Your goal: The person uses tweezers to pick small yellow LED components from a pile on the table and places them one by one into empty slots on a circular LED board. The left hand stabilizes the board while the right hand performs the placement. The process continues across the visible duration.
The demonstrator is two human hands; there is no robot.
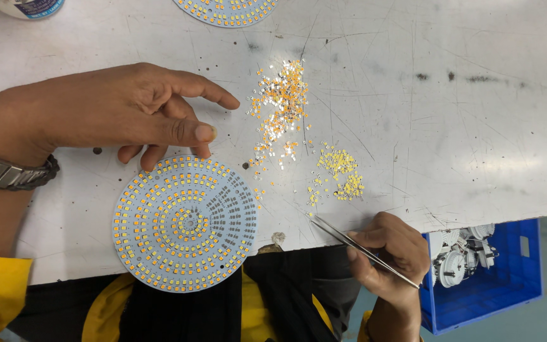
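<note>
A round white circuit board (185, 223) with rings of small yellow and orange chips lies at the table's near edge; a wedge on its right side shows bare grey pads. My left hand (135, 113) hovers just above the board's far rim, fingers loosely curled, holding nothing. My right hand (387, 253) sits at the table edge to the right, gripping thin metal tweezers (349, 239) whose tips point left toward the board. Loose orange and white chips (280, 104) lie scattered in the middle of the table, with a smaller yellow pile (340, 174) beside them.
The white tabletop (463, 126) is scratched and stained. A second round board (226, 9) pokes in at the far edge, and a white container (26, 6) at the far left. A blue plastic crate (495, 285) with white parts stands below the table on the right.
</note>
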